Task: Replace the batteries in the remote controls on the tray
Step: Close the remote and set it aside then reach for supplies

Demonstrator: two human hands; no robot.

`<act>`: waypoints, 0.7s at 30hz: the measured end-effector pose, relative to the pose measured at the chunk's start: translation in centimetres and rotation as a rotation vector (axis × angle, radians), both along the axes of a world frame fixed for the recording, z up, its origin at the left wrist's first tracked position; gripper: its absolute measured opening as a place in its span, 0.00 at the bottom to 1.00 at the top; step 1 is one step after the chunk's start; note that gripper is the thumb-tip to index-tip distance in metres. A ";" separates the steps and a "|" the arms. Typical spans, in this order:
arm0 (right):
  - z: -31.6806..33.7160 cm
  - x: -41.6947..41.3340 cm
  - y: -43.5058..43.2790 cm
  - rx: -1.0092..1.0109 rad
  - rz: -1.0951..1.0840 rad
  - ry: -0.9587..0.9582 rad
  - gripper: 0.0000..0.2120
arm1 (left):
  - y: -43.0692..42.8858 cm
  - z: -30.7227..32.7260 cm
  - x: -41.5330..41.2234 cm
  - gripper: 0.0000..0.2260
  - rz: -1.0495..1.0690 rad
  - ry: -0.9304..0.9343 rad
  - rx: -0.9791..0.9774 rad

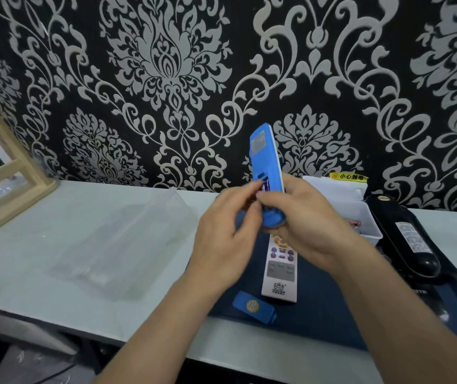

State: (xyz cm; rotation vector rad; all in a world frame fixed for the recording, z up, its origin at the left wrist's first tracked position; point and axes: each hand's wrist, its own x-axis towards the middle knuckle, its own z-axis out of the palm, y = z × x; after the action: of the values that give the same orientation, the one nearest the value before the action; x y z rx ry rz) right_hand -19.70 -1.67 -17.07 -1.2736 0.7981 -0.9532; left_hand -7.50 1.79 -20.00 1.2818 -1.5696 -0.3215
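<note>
The blue remote (264,156) stands nearly upright in the air above the tray (318,309), its back to the camera and its battery compartment uncovered, with the end of a battery (265,187) showing inside. The right grip (307,220) is wrapped around the remote's lower end, thumb across the back. The left grip (224,234) has its fingertips curled in at the open compartment; whether they pinch the battery cannot be told. Below the hands a white remote (280,273) lies buttons up on the dark blue tray, and the loose blue battery cover (253,306) lies near the tray's front edge, just beside it. To the right a white box (365,217) holds batteries (356,225), and a black remote (404,239) lies back up beyond it. A clear plastic bag (116,239) lies on the pale tabletop (41,286) to the left, near a wooden rack (8,189). Black-and-silver patterned wallpaper (166,79) rises behind.
</note>
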 end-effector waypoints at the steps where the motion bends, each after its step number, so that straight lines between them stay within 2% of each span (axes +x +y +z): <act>1: 0.2 -0.5 -0.1 -0.008 0.077 0.035 0.12 | 0.0 0.3 0.1 0.12 -0.006 0.136 0.033; 4: 0.2 -1.0 -0.2 -0.054 0.123 0.095 0.24 | -0.2 1.1 0.3 0.07 0.011 0.436 0.073; 7: -0.3 -0.3 0.1 -0.140 0.135 0.123 0.25 | -0.6 1.1 0.4 0.13 -0.013 0.554 0.217; 9: -0.6 -0.1 0.2 -0.186 0.157 0.183 0.25 | -0.9 0.9 0.7 0.11 -0.030 0.536 0.310; 10: -0.8 -0.1 0.2 -0.212 0.168 0.246 0.26 | -1.0 0.6 0.9 0.09 -0.018 0.456 0.340; 12: -0.9 -0.6 0.0 -0.242 0.177 0.389 0.26 | -1.0 0.1 1.1 0.07 0.009 0.168 0.374; 14: -1.2 -1.2 -0.2 -0.245 0.150 0.491 0.26 | -0.6 -0.1 1.5 0.09 -0.041 -0.173 0.440; 16: -1.4 -1.6 -0.2 -0.204 0.121 0.522 0.27 | 0.2 0.1 2.1 0.12 -0.123 -0.428 0.527; 19: -1.9 -1.8 0.1 -0.157 0.093 0.545 0.24 | 1.3 0.5 3.2 0.21 -0.172 -0.633 0.661; 21: -2.3 -1.8 0.2 -0.164 0.039 0.594 0.20 | 2.0 0.2 3.1 0.18 -0.244 -0.710 0.718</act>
State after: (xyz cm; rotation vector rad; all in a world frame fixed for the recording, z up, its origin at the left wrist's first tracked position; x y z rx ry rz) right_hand -21.54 -1.51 -19.40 -1.7439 1.1607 -0.6156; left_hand -4.44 3.75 -19.78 1.8846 -2.3442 -0.6787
